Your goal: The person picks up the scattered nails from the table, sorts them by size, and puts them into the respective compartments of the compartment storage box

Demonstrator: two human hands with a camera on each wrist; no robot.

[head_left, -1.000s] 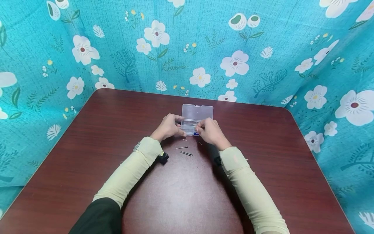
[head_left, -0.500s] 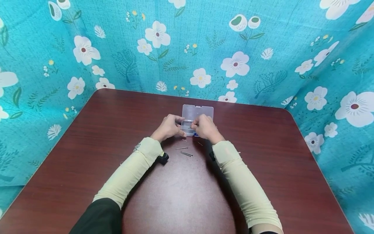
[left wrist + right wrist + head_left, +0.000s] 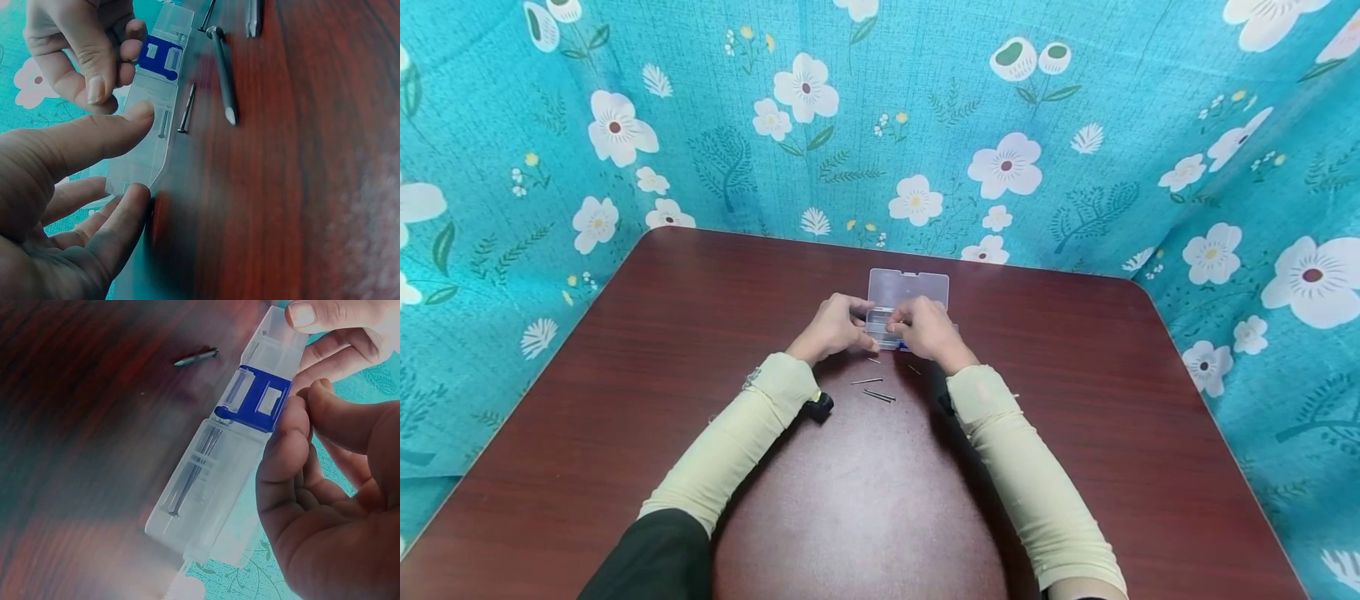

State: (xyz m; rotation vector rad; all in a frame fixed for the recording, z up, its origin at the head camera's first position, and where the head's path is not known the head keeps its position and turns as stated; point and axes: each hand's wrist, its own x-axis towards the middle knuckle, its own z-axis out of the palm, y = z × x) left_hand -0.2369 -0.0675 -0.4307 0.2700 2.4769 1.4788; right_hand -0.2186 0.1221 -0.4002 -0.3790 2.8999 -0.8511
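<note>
A small clear plastic box [image 3: 882, 337] stands with its lid [image 3: 901, 287] raised at the back. Its blue latch [image 3: 253, 403] faces the near side. My left hand [image 3: 835, 327] grips the box's left end, thumb [image 3: 128, 130] and fingers spread around it. Over the compartments, my right hand [image 3: 927, 327] has thumb and index fingertips drawn together in a pinch; I cannot tell whether something small is between them. Through the clear wall, long nails [image 3: 195, 469] show lying inside the box. Loose nails lie in front of it, one short nail [image 3: 187, 107] close by its front wall.
On the dark red table [image 3: 850, 500], a longer nail [image 3: 867, 381] and a pair of dark nails [image 3: 878, 395] lie nearer to me. Another small nail [image 3: 914, 369] is by the right wrist. A floral blue curtain [image 3: 880, 125] hangs behind the table's far edge.
My right hand has shifted left over the box's compartments since a second ago, then stayed nearly still. The left hand keeps its hold on the box, and the loose nails stay in place.
</note>
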